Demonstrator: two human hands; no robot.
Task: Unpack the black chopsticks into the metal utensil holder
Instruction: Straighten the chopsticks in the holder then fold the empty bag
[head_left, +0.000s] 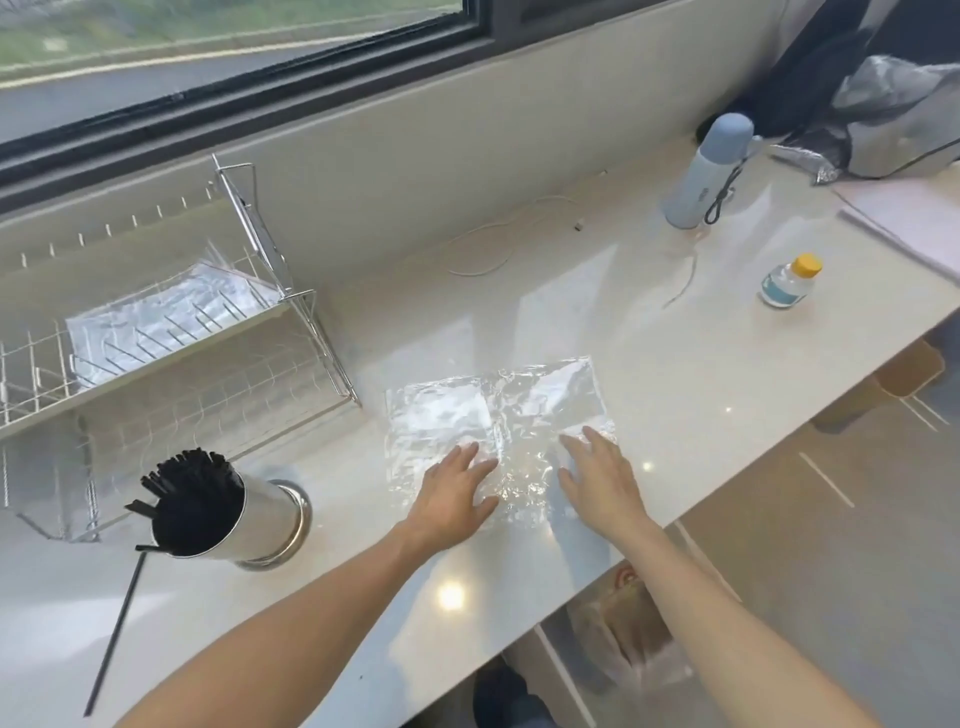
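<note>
A metal utensil holder (270, 512) stands at the lower left of the counter, packed with several black chopsticks (192, 499). One loose black chopstick (117, 631) lies on the counter in front of the holder. A crumpled clear plastic bag (493, 410) lies flat in the middle of the counter. My left hand (454, 496) rests palm down on its near left part, fingers spread. My right hand (600, 478) lies palm down on its near right corner, fingers apart. Neither hand grips anything.
A metal dish rack (156, 332) with clear plastic in it stands at the left under the window. A pale blue flask (709, 171), a small yellow-capped bottle (789, 280) and a white cable (498, 244) sit further back. The counter edge (727, 483) runs diagonally at the right.
</note>
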